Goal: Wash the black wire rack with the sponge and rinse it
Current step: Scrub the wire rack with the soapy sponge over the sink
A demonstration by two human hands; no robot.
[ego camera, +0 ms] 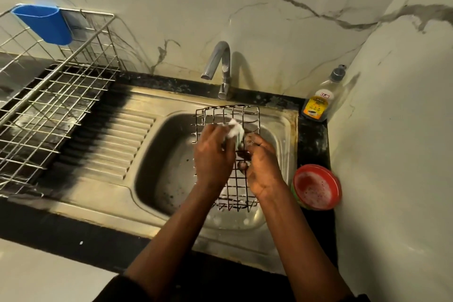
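The black wire rack (239,189) is held tilted over the steel sink (157,154), its far edge up near the faucet. My left hand (212,157) grips a foamy white and green sponge (234,131) and presses it on the upper part of the rack; this hand looks blurred. My right hand (262,167) holds the rack at its right side, fingers curled through the wires. Foam clings to the rack's near edge.
A faucet (221,66) stands behind the basin with no water running. A dish soap bottle (318,103) is in the back right corner, and a red bowl of soapy water (316,187) sits right of the sink. On the left stands a metal drying rack (56,95) with a blue cup (46,24).
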